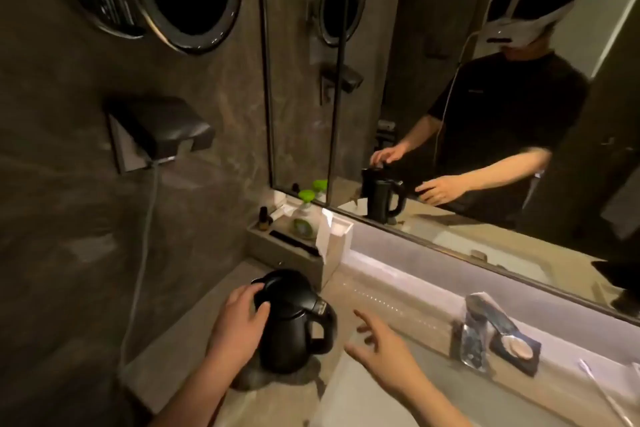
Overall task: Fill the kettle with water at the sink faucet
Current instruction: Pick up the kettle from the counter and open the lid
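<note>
Nearest to us, our right hand (377,350) hangs over the counter with fingers spread and nothing in it, just beside the kettle's handle but not touching it. Our left hand (239,326) rests on the kettle's lid, fingers curled over its near edge, apparently steadying rather than lifting.

The black electric kettle (294,319) stands upright on its base on the stone counter (194,340), in the corner by the left wall. Its long axis runs vertical; the looped handle (327,326) points right, toward our free hand, so the spout faces left.

We judge it rigid, smooth-walled and light while empty (it will grow heavy and sloshy once filled), so the handle is the sure place to take hold, not the slick body.

Farther back sit a tray of toiletries (284,246) and the mirror (450,114). The faucet is not in view.
</note>
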`<action>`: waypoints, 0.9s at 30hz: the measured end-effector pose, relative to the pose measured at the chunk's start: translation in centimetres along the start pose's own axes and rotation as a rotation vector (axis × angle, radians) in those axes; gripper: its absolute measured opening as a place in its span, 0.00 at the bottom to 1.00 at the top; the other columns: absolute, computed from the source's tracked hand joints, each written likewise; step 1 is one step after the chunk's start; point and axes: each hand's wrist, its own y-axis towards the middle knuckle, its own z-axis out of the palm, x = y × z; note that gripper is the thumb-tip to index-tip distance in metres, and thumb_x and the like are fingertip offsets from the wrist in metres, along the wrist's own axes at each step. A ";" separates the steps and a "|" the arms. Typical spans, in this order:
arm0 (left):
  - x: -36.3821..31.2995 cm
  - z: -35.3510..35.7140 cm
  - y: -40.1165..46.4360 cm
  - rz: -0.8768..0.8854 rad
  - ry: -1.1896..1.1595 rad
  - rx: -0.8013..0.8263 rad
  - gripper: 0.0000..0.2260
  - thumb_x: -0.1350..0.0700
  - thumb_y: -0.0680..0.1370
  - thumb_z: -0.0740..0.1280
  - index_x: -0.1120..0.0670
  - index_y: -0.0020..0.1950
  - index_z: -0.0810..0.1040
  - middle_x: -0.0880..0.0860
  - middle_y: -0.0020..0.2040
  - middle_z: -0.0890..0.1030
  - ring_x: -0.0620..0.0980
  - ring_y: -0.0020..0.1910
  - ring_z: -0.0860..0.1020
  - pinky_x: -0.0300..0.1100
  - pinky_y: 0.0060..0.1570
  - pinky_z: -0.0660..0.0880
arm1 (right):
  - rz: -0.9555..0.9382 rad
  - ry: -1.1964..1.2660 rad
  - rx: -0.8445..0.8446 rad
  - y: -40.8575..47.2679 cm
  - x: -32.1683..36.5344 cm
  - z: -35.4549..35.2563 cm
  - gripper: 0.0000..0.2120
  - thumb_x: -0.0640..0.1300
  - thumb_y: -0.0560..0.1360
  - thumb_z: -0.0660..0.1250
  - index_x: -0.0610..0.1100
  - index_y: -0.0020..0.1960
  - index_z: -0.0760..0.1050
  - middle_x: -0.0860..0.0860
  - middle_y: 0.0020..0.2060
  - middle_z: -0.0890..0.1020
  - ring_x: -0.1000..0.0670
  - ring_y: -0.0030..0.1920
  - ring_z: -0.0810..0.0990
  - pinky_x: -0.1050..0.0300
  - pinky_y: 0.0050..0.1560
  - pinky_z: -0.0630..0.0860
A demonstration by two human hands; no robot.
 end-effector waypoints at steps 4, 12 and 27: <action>-1.2 1.0 1.6 0.039 0.113 0.103 0.17 0.52 0.78 0.64 0.53 0.66 0.73 0.54 0.69 0.70 0.52 0.67 0.67 0.45 0.66 0.64 | -0.043 0.071 0.075 4.4 3.0 2.4 0.27 0.50 0.72 0.74 0.48 0.69 0.72 0.53 0.58 0.79 0.50 0.58 0.78 0.56 0.58 0.73; -0.7 1.0 2.1 0.018 0.133 0.119 0.16 0.50 0.78 0.62 0.49 0.66 0.74 0.52 0.70 0.67 0.51 0.68 0.64 0.46 0.65 0.64 | -0.054 0.261 0.048 6.3 2.1 5.3 0.15 0.38 0.72 0.74 0.57 0.50 0.76 0.57 0.44 0.84 0.61 0.45 0.81 0.67 0.45 0.73; -11.3 5.0 2.3 0.359 -0.258 0.315 0.15 0.58 0.77 0.63 0.45 0.61 0.78 0.44 0.68 0.65 0.44 0.69 0.62 0.39 0.65 0.58 | -0.015 0.214 -0.259 -0.9 -0.5 -5.3 0.11 0.42 0.72 0.75 0.44 0.53 0.78 0.52 0.44 0.84 0.56 0.44 0.81 0.65 0.41 0.73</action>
